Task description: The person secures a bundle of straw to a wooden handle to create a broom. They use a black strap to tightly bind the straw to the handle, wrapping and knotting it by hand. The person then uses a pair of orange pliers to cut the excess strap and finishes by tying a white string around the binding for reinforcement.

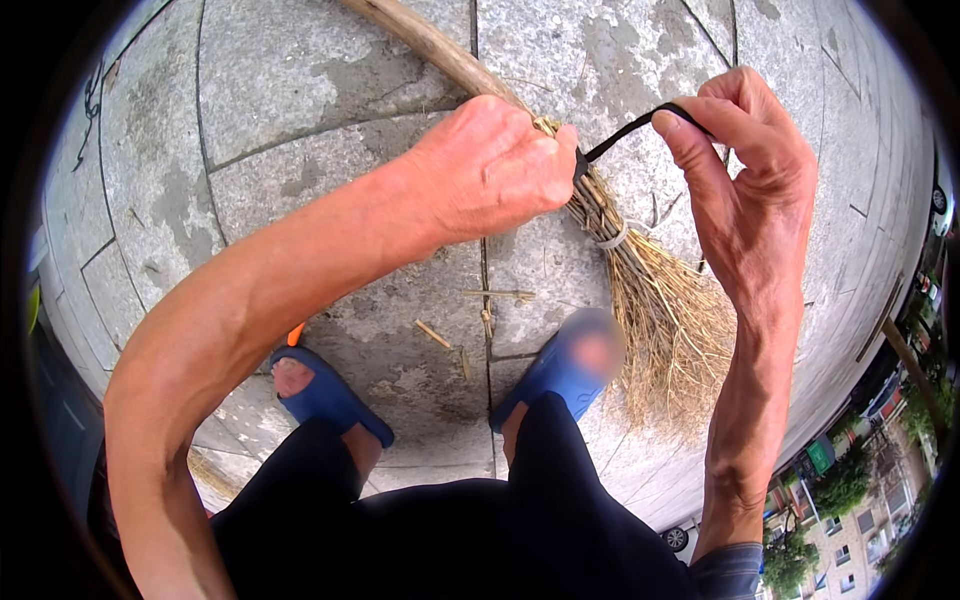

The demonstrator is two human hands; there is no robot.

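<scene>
Pretty clearly outdoors, some paved yard or sidewalk (600,60), since it's all weathered grey stone slabs (285,175) underfoot, plus a white car (943,181) with a dark wheel (938,201), leafy green trees (843,487) and a pale building (856,540) with rows of windows (843,553) off to the right.

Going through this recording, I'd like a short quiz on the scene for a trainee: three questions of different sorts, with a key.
1. Which hand pinches the narrow, flexible black strip?
2. True or false: the left hand grips the twig broom with a brown wooden handle.
3. What circles the straw-coloured bristles a little below the left hand?
A. a red ribbon
B. a pale grey loop
C. a bright green wire

Key:
1. The right hand.
2. True.
3. B.
</scene>
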